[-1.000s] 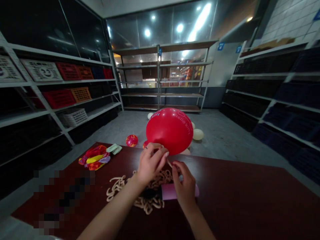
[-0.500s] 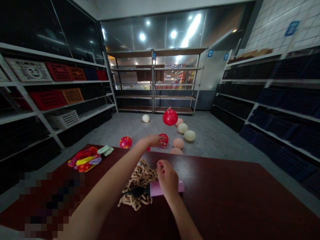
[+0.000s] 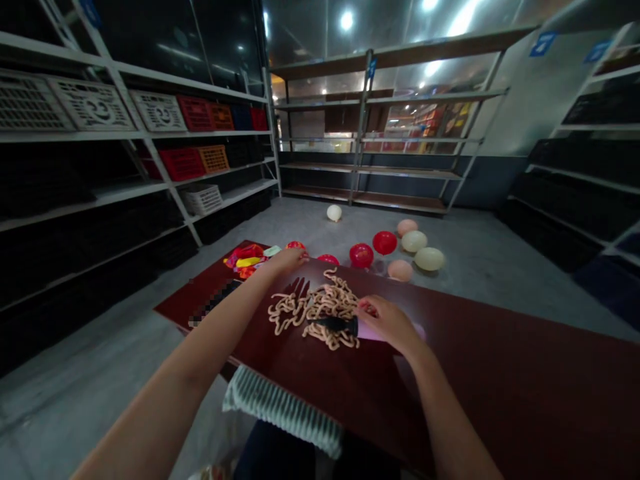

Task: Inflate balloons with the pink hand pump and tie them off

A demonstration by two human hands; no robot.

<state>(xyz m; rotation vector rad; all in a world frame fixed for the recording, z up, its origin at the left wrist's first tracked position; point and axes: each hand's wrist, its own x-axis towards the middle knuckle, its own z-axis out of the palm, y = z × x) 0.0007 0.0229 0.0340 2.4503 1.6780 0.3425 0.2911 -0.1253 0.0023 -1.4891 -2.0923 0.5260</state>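
Note:
My left hand [image 3: 291, 261] is stretched out over the far edge of the table, fingers apart and nothing in them; their dark reflection shows on the tabletop. My right hand [image 3: 387, 320] hovers at or just above a pink pump [image 3: 367, 330] with a black nozzle end, its fingers curled in and nothing seen in them. Whether it touches the pump I cannot tell. Under the nozzle lies a heap of long, thin beige uninflated balloons [image 3: 330, 303]. Left of my left hand is a pile of flat coloured balloons [image 3: 247, 259], red, yellow and orange.
The dark red table [image 3: 480, 347] spans the foreground, with a pale green ribbed cloth [image 3: 285, 403] at its near edge. Inflated balloons lie on the floor beyond: a red balloon [image 3: 385, 243], a cream balloon [image 3: 429, 259] and several others. Metal shelves [image 3: 360, 133] and crate-filled racks stand around.
The red balloon that was in the air has come down to the floor. My left hand has drawn back and left relative to the balloons. The view has turned left and tilted down.

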